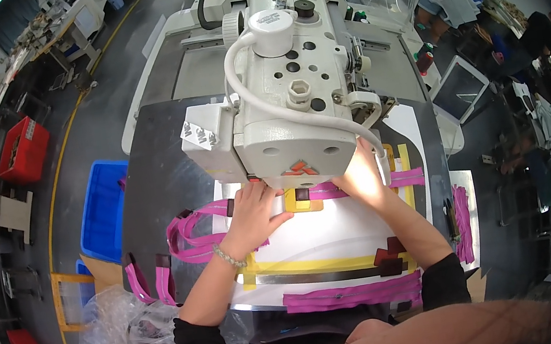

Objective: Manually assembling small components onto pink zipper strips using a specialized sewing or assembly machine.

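My left hand (254, 216), a beaded bracelet at its wrist, lies under the front of the white sewing machine head (298, 132). Its thumb and fingers are apart, resting by a magenta zipper strip (326, 190). Right of its fingertips, a dark maroon patch (302, 195) sits on a yellow plate (307, 206) over the strip. My right hand (361, 176) is at the strip farther right, brightly lit; its fingers are partly hidden by the machine head. Looped magenta zipper strips (188, 237) with maroon ends trail left of my left hand.
A white board (315, 234) edged with yellow tape lies under my hands. Maroon patches (388, 259) and a zipper bundle (354, 294) lie near me; another bundle (464, 224) is at right. A blue bin (105, 211) and clear plastic bag (124, 336) stand left. People work at right.
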`<state>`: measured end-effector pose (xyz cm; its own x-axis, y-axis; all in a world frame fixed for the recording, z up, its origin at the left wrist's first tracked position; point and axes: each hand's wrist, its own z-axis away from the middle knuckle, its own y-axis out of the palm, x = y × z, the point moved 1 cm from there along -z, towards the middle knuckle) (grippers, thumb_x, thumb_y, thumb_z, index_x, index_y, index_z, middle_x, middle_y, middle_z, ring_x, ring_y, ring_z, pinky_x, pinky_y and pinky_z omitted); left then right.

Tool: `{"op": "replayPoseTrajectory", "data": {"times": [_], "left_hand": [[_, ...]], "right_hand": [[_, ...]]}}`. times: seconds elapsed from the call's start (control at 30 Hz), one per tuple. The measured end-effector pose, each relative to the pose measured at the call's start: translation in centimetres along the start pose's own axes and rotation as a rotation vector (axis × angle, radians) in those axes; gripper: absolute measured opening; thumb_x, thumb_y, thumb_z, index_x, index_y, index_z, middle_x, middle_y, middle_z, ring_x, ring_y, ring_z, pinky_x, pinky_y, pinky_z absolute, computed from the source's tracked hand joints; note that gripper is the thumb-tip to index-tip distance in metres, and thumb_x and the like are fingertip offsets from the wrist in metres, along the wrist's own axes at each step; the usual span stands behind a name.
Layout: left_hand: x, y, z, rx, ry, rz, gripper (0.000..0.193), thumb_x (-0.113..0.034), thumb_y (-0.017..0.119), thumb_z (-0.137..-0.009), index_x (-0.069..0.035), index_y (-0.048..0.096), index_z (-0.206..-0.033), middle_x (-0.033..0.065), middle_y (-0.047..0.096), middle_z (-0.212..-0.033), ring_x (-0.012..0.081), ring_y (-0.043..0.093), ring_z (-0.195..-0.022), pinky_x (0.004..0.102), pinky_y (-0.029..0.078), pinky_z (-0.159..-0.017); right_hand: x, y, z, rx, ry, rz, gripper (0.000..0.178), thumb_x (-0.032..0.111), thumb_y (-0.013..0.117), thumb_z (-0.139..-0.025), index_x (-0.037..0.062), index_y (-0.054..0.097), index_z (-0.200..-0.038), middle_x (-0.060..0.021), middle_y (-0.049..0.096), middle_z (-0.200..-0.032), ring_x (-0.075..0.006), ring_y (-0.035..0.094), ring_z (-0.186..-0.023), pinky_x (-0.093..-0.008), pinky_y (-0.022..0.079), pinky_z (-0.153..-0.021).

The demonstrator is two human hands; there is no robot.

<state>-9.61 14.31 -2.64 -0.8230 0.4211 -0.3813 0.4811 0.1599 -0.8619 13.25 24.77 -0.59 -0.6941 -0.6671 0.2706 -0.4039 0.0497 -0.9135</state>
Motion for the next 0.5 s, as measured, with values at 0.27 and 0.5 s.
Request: {"op": "replayPoseTrajectory", "data": {"times": [0.27,0.5], "left_hand": [[-1.0,0.3,0.0,0.128,-0.187,0.122,0.038,-0.035,0.074,-0.078,-0.008,0.059,-0.100,0.0036,0.066,-0.093,0.0225,0.061,-0.085,0.0383,0.039,-0.082],[-0.6,-0.5,-0.2,0.056,-0.149,0.306,0.024,-0.026,0.074,-0.078,-0.007,0.062,-0.088,0.0045,0.055,-0.058,0.0218,0.054,-0.053,0.0353,0.039,-0.056]], "right_hand": [[1.9,0.0,3.4,0.188,-0.073,0.053,0.027,0.018,0.067,-0.081,-0.0028,0.055,-0.096,-0.0179,0.059,-0.094,-0.0349,0.059,-0.088,-0.0441,0.047,-0.084],[3.3,-0.4,3.4,0.168,0.078,-0.298,0.015,0.014,0.061,-0.086,0.0016,0.058,-0.094,-0.0191,0.065,-0.085,-0.0360,0.063,-0.067,-0.0430,0.052,-0.060]]}}
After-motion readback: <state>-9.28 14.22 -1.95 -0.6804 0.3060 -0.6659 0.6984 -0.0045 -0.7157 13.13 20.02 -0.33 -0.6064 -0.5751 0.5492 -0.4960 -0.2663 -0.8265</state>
